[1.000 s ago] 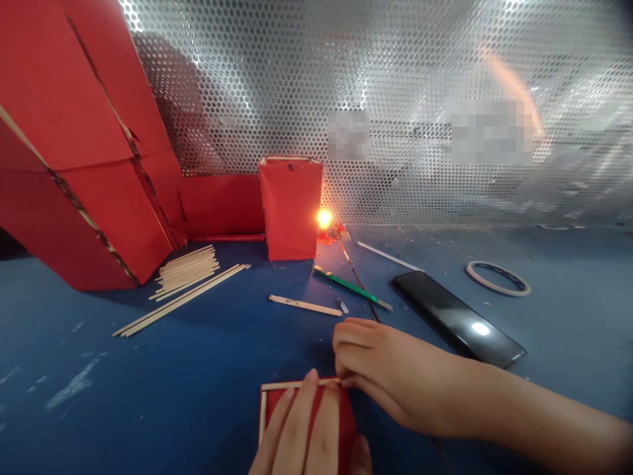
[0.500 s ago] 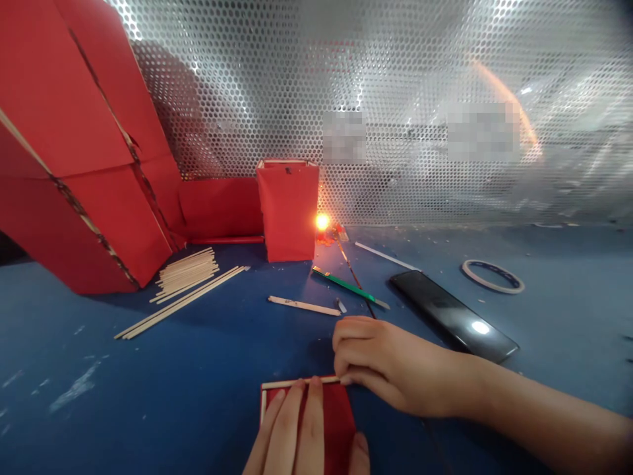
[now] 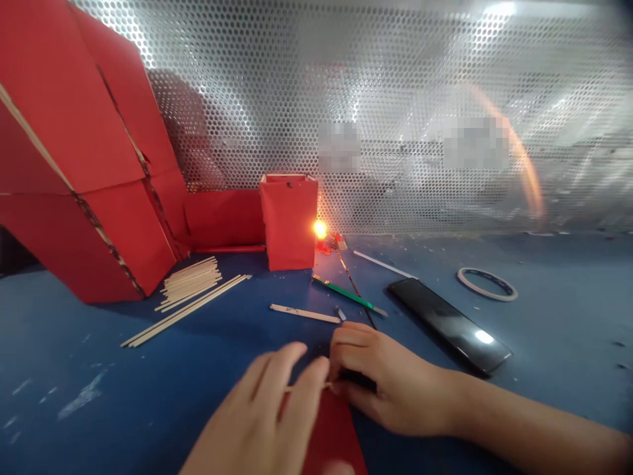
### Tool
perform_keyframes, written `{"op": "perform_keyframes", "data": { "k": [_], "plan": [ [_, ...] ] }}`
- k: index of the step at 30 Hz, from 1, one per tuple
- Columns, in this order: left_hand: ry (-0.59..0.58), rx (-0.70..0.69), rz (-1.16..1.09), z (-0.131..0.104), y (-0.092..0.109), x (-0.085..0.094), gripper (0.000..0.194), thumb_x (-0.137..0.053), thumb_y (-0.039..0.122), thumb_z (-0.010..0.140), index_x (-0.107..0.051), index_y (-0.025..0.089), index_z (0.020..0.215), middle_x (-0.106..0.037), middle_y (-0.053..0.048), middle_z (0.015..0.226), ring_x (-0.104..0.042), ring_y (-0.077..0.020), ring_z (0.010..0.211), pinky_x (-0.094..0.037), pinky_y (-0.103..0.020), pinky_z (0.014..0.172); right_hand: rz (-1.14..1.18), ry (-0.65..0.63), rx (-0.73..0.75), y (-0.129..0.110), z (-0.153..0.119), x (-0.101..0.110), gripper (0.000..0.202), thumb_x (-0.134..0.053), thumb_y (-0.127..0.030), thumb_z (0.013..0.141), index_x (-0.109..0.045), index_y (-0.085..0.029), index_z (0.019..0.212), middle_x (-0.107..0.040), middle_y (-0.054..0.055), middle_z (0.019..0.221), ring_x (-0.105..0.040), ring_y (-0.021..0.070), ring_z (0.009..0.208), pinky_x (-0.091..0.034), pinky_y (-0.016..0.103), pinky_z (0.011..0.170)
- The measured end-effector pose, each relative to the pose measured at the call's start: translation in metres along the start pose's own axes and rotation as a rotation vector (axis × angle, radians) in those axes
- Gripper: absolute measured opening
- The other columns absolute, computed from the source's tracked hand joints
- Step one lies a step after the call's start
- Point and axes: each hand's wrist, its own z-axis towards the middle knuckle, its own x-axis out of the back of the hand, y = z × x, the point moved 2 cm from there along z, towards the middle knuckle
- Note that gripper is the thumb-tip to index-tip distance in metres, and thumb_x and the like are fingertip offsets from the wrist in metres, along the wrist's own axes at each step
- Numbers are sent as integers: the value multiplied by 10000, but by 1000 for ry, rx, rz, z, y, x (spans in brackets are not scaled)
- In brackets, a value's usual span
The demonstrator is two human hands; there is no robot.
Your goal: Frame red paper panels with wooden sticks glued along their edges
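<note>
A red sheet [image 3: 336, 432] lies at the near edge of view, much of it behind my left hand [image 3: 262, 412]. That hand hovers over the sheet with its fingers apart, slightly blurred. Along the sheet's far edge runs a thin wooden stick [image 3: 327, 385], mostly hidden by the left fingers. My right hand [image 3: 378, 376] is closed, thumb and finger pinching the stick's right end. A green-handled craft knife [image 3: 349, 292] and a flat wooden piece [image 3: 305, 313] lie just beyond the hands.
Thin sticks [image 3: 190, 285] lie in a bundle at left, beside a tall red cardboard structure [image 3: 113, 171]. An upright red box [image 3: 291, 224] stands near a burning flame [image 3: 320, 229]. On the right are a black phone [image 3: 445, 323] and a tape ring [image 3: 487, 285]. Behind is perforated metal [image 3: 395, 92].
My left hand has lifted off the red sheet and moved left and forward, fingers spreading. My right hand stays at the stick's end. The view has tilted slightly.
</note>
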Motion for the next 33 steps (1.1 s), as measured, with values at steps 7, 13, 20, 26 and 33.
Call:
{"op": "perform_keyframes", "data": {
  "k": [7, 13, 20, 26, 33],
  "plan": [
    [-542, 577, -508, 18, -30, 22, 186, -669, 259, 698, -636, 203, 872, -629, -72, 1081, -609, -320, 1009, -500, -444, 845, -11, 33, -41, -3, -2, 0, 150, -521, -104, 907, -647, -146, 837, -650, 72, 835, -580, 187, 815, -486, 332, 764],
    [-446, 633, -673, 19, -38, 14, 17, -522, 243, 792, -533, 235, 802, -612, 3, 822, -582, -231, 778, -397, -341, 675, 158, 164, -198, 8, -6, -6, 161, -498, -197, 937, -643, -186, 868, -686, 55, 833, -614, 172, 757, -496, 310, 715],
    [104, 711, -1126, 30, -46, 19, 159, -529, 408, 895, -496, 254, 910, -587, 31, 792, -571, -169, 705, -444, -262, 607, 921, 386, -409, 9, -6, -12, 441, -614, -621, 875, -599, -234, 1088, -697, 29, 872, -653, 157, 723, -509, 267, 631],
    [409, 765, -1305, 24, -42, 33, 348, -672, 497, 858, -511, 285, 1081, -690, 13, 921, -638, -141, 729, -523, -212, 608, 1023, 367, -279, -11, -3, -8, 348, -666, -503, 898, -591, -182, 786, -629, -8, 634, -561, 87, 556, -439, 187, 514],
    [405, 742, -1352, 18, -33, 40, 323, -674, 541, 854, -543, 273, 979, -667, 25, 797, -614, -136, 685, -539, -206, 586, 978, 376, -266, -29, -11, -5, 362, -735, -534, 827, -647, -183, 814, -591, -17, 711, -504, 77, 602, -437, 185, 558]
  ]
}}
